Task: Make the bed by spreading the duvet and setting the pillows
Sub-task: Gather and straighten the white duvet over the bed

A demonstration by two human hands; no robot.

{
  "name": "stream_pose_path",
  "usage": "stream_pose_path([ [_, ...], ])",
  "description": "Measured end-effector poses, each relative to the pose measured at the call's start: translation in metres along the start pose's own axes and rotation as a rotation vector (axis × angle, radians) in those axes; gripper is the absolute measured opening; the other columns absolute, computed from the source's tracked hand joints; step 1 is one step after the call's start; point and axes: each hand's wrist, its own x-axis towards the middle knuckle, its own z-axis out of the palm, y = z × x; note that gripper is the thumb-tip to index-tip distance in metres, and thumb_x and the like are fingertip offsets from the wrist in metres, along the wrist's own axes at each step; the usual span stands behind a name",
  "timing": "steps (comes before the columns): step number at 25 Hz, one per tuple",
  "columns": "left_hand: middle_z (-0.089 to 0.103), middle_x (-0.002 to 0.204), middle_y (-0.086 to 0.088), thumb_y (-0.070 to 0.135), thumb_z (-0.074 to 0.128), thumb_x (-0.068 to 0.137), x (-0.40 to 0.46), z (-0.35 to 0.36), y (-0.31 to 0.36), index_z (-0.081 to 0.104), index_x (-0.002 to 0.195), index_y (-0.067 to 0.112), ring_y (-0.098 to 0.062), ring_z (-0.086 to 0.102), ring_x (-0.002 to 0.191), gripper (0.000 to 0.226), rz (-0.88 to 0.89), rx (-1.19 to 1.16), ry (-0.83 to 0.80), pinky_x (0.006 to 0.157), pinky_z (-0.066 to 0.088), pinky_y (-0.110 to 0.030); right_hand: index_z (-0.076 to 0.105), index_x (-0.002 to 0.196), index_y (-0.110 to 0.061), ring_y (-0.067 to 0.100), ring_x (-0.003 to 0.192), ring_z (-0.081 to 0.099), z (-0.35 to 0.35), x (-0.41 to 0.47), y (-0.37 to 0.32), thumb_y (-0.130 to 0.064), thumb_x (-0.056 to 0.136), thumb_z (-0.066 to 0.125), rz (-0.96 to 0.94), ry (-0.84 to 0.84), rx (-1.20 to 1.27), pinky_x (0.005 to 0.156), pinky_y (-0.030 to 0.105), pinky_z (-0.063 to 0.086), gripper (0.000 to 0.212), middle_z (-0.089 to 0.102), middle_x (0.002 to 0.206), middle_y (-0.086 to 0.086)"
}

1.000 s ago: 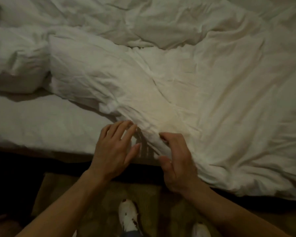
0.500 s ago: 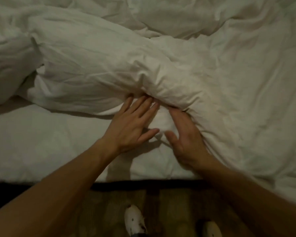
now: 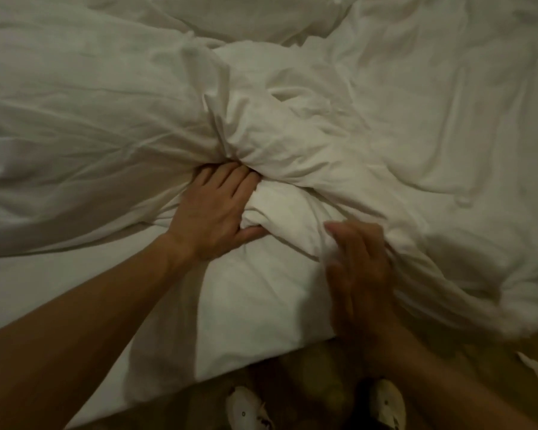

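On the bed (image 3: 59, 290), the rumpled white duvet (image 3: 339, 144) lies bunched; the left hand (image 3: 212, 209) grips a fold, fingertips buried, while the blurred right hand (image 3: 357, 262) clutches its edge.

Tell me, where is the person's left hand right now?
In the head view the left hand sits just left of centre, fingers dug into a bunched fold of the white duvet, with the blurred right hand at its lower right.

A dimly lit bedroom: a bed (image 3: 261, 321) with a white fitted sheet fills most of the view, a rumpled white duvet (image 3: 370, 125) heaped across it. At the near edge, brownish floor (image 3: 494, 386) shows beneath the person's light slippers (image 3: 246, 411).
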Motion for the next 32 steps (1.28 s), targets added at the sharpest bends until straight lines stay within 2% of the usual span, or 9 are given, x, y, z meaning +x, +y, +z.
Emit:
stream_pose_path([
  [5, 0.063, 0.110, -0.013, 0.067, 0.037, 0.093, -0.007, -0.008, 0.004, 0.062, 0.106, 0.005, -0.032, 0.056, 0.098, 0.068, 0.103, -0.090, 0.107, 0.087, 0.038, -0.045, 0.036, 0.148, 0.001, 0.033, 0.139, 0.034, 0.017, -0.024, 0.011, -0.065, 0.099, 0.022, 0.112, -0.040, -0.244, 0.118, 0.043, 0.022, 0.083, 0.039, 0.150, 0.020],
  [10, 0.062, 0.108, -0.012, 0.074, 0.034, 0.091, -0.010, -0.006, 0.024, 0.061, 0.109, 0.005, -0.030, 0.053, 0.097, 0.076, 0.079, -0.078, 0.069, 0.091, 0.038, -0.045, 0.044, 0.143, 0.002, 0.034, 0.129, 0.043, 0.039, -0.008, 0.030, -0.068, 0.097, 0.020, 0.061, -0.007, -0.319, 0.115, 0.038, 0.023, 0.087, 0.051, 0.139, 0.025],
  [15, 0.065, 0.082, -0.010, 0.067, 0.031, 0.095, 0.002, 0.001, 0.033, 0.062, 0.083, 0.011, -0.030, 0.057, 0.076, 0.066, -0.001, -0.039, 0.044, 0.075, 0.038, -0.040, 0.060, 0.110, 0.000, 0.035, 0.093, 0.053, 0.038, 0.011, 0.034, -0.060, 0.100, 0.022, 0.055, 0.059, -0.334, 0.087, 0.043, 0.038, 0.072, 0.061, 0.100, 0.021],
  [20, 0.061, 0.053, -0.007, 0.072, 0.015, 0.092, -0.012, -0.034, 0.054, 0.053, 0.049, 0.019, -0.028, 0.057, 0.049, 0.078, -0.163, -0.128, -0.121, 0.052, 0.026, -0.029, 0.051, 0.062, -0.022, 0.030, 0.052, 0.055, 0.012, 0.024, 0.020, -0.046, 0.102, 0.029, 0.089, 0.027, -0.143, 0.055, 0.033, 0.026, 0.052, 0.060, 0.058, 0.009],
  [22, 0.061, 0.056, -0.006, 0.083, -0.004, 0.080, -0.036, -0.053, 0.063, 0.041, 0.046, 0.020, -0.027, 0.059, 0.056, 0.085, -0.217, -0.177, -0.277, 0.053, 0.031, -0.032, 0.055, 0.072, -0.023, 0.026, 0.051, 0.050, -0.003, 0.010, 0.008, -0.034, 0.105, 0.030, -0.085, 0.006, -0.173, 0.049, 0.033, 0.034, 0.042, 0.057, 0.068, 0.011],
  [25, 0.061, 0.062, -0.005, 0.089, -0.017, 0.064, -0.076, -0.094, 0.088, 0.040, 0.048, 0.019, -0.021, 0.060, 0.065, 0.092, -0.258, -0.247, -0.448, 0.060, 0.034, -0.033, 0.042, 0.129, -0.007, 0.034, 0.060, 0.053, -0.030, -0.029, -0.004, -0.014, 0.094, 0.037, -0.501, -0.154, -0.113, 0.046, 0.030, 0.046, 0.036, 0.060, 0.081, 0.020],
  [27, 0.054, 0.058, -0.003, 0.091, -0.014, 0.060, -0.103, -0.124, 0.111, 0.044, 0.052, 0.018, -0.013, 0.052, 0.060, 0.094, -0.331, -0.306, -0.532, 0.062, 0.031, -0.032, 0.026, 0.138, -0.011, 0.029, 0.060, 0.057, -0.049, -0.046, -0.015, -0.017, 0.094, 0.033, -0.512, -0.347, -0.010, 0.045, 0.028, 0.049, 0.044, 0.065, 0.071, 0.018],
  [29, 0.050, 0.057, -0.001, 0.089, -0.007, 0.062, -0.123, -0.138, 0.127, 0.047, 0.056, 0.016, -0.011, 0.049, 0.058, 0.090, -0.411, -0.362, -0.582, 0.063, 0.033, -0.032, 0.035, 0.133, -0.016, 0.026, 0.058, 0.061, -0.058, -0.056, -0.034, -0.032, 0.103, 0.019, -0.406, -0.433, -0.050, 0.047, 0.027, 0.047, 0.037, 0.066, 0.071, 0.010],
  [32, 0.062, 0.074, 0.006, 0.089, 0.003, 0.072, -0.143, -0.136, 0.136, 0.061, 0.076, 0.025, -0.007, 0.057, 0.071, 0.087, -0.445, -0.480, -0.510, 0.072, 0.043, -0.033, 0.055, 0.094, -0.027, 0.015, 0.075, 0.058, -0.066, -0.061, -0.050, -0.077, 0.088, 0.008, -0.067, -0.582, -0.103, 0.067, 0.031, 0.037, 0.069, 0.061, 0.080, -0.004],
])
